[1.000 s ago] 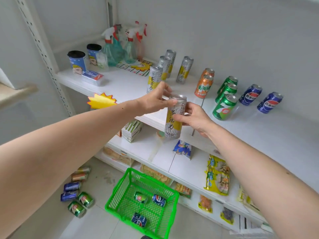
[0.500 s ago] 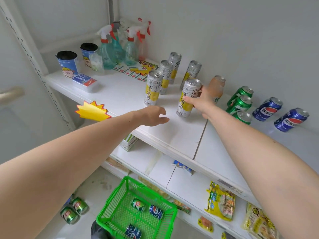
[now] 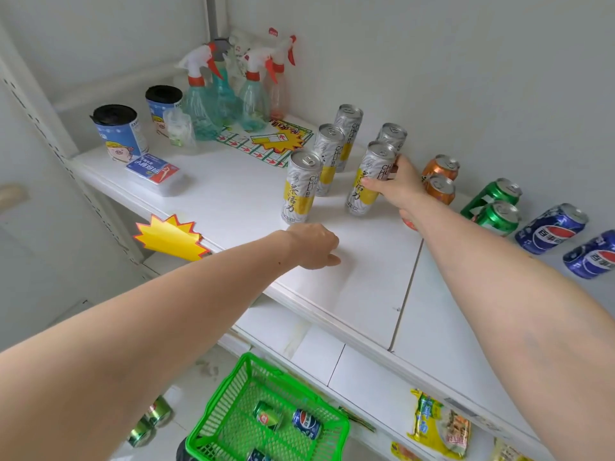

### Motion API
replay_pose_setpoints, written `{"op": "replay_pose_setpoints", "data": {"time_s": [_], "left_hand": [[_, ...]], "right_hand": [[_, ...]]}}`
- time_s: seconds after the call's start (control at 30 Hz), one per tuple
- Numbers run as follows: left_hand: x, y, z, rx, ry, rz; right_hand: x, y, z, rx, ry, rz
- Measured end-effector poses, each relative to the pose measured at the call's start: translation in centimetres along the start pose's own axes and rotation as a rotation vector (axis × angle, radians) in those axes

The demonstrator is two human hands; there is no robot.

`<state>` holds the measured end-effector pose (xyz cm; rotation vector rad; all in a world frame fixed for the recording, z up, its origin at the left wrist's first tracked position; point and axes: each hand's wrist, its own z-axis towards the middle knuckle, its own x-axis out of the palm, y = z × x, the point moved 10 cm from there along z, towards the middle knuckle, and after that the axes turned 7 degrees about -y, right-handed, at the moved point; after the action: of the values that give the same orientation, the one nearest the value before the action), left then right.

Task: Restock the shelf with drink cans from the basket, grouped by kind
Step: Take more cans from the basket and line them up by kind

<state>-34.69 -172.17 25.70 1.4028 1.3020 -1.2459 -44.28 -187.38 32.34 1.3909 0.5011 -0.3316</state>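
Observation:
My right hand grips a tall silver-and-yellow can that stands upright on the white shelf, in front of another of its kind. Three more tall silver cans stand to its left. Behind my right hand are orange cans, then green cans and blue cola cans along the wall. My left hand hovers over the shelf's front part with loosely curled fingers, holding nothing. The green basket on the floor below holds a green can and a blue can.
Spray bottles, two blue tubs and a flat packet fill the shelf's left end. A yellow starburst tag hangs on the front edge. Snack bags lie on lower shelves; loose cans lie on the floor.
My right hand carried the tall silver can from in front of the shelf onto it and set it upright. My left hand let go of it and drew back to the shelf's front.

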Motion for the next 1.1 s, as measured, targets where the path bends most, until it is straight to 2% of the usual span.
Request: {"op": "replay_pose_setpoints", "data": {"time_s": [0.37,0.67,0.8,0.9,1.1], "left_hand": [[-0.6,-0.6,0.3,0.005,0.048,0.077],[0.0,-0.9,-0.4,0.022,0.067,0.084],[0.9,-0.6,-0.7,-0.006,0.093,0.006],[1.2,-0.4,-1.1,-0.022,0.091,-0.064],[-0.1,-0.4,-2.6,-0.092,-0.054,-0.202]], "right_hand": [[0.3,-1.0,0.8,0.014,0.059,0.011],[0.1,-1.4,0.3,0.027,0.106,-0.078],[-0.2,-2.4,-0.4,0.071,0.075,-0.130],[-1.2,-3.1,-1.4,0.115,-0.015,-0.188],[-2.5,-4.0,-5.0,0.143,-0.215,-0.164]]}}
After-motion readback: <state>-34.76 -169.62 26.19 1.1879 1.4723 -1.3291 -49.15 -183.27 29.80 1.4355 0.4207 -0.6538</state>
